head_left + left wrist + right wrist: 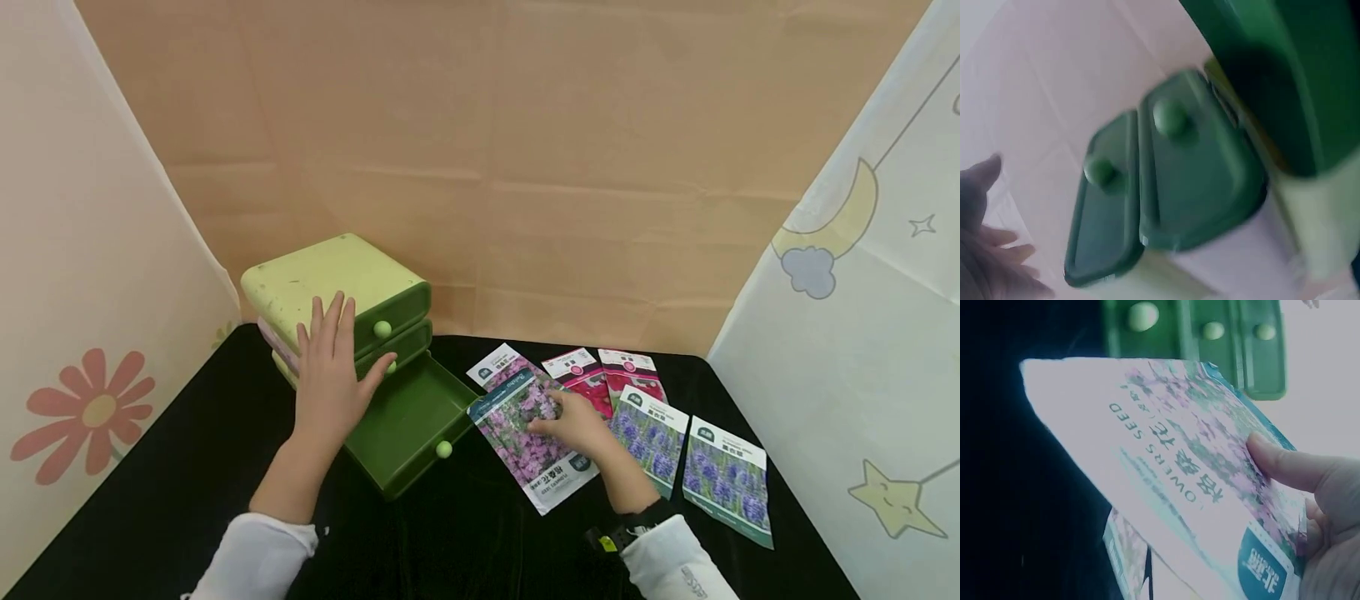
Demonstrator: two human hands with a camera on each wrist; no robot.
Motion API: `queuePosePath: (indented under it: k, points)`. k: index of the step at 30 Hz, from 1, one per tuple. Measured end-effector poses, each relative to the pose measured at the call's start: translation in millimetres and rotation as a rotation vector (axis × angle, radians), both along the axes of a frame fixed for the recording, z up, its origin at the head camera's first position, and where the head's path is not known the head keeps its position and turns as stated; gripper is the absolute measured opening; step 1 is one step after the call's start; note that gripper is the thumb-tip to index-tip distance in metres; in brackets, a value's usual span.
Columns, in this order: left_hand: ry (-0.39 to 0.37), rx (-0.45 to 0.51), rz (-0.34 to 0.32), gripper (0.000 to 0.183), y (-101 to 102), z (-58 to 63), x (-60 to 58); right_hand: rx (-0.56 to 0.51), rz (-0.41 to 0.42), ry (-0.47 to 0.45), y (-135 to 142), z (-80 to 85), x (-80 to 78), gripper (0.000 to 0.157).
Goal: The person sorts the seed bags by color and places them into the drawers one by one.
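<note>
Between the thumb and fingers of my right hand [573, 425] is a seed packet [1191, 450] printed with pink flowers; in the head view it overlaps another pink-flowered packet [495, 367] behind it. My left hand [330, 375] has its fingers spread beside the green drawer cabinet [337, 267]; whether it touches the cabinet I cannot tell. The bottom drawer [412, 425] is pulled out and its visible inside is bare. In the left wrist view, the two other drawer fronts [1197, 162] carry round knobs, and the left fingers [1010, 250] are apart from them.
Two red-flowered packets [630, 371] lie at the back of the black-covered table [465, 550]. Two purple-flowered packets [726, 475] lie on the right. A brown backdrop [562, 167] and white side panels [862, 375] stand around the table.
</note>
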State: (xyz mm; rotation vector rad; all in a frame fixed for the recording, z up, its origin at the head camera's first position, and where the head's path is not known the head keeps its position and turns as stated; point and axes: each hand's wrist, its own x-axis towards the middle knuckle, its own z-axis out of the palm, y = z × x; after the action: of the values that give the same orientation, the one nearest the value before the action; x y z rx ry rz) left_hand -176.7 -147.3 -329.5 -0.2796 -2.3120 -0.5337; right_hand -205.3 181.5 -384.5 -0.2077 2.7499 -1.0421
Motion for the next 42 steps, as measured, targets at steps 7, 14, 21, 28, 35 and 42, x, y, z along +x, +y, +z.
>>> queuePosePath:
  k: [7,14,21,28,35,42]
  points:
    - [0.151,0.307,-0.181,0.079,27.9,-27.3,31.7,-0.174,-0.109,0.032,-11.8,6.8,21.4,0.061]
    - [0.004,0.514,-0.312,0.073,50.6,-35.8,48.1,-0.348,-0.174,0.017,-25.2,7.5,39.3,0.071]
    - [-0.393,0.89,-0.478,0.076,74.7,-40.9,50.2,-0.458,-0.187,0.015,-32.7,9.0,48.3,0.054]
    - [-0.687,1.129,-0.624,0.073,85.7,-47.9,47.8,-0.554,-0.185,-0.024,-41.7,11.2,53.8,0.049]
    - [-0.768,1.148,-0.595,0.062,86.7,-51.3,49.3,-0.581,-0.131,-0.036,-44.7,11.8,54.8,0.052]
    - [-0.818,1.162,-0.623,0.053,85.3,-47.7,51.2,-0.58,-0.108,-0.038,-48.2,12.0,54.9,0.054]
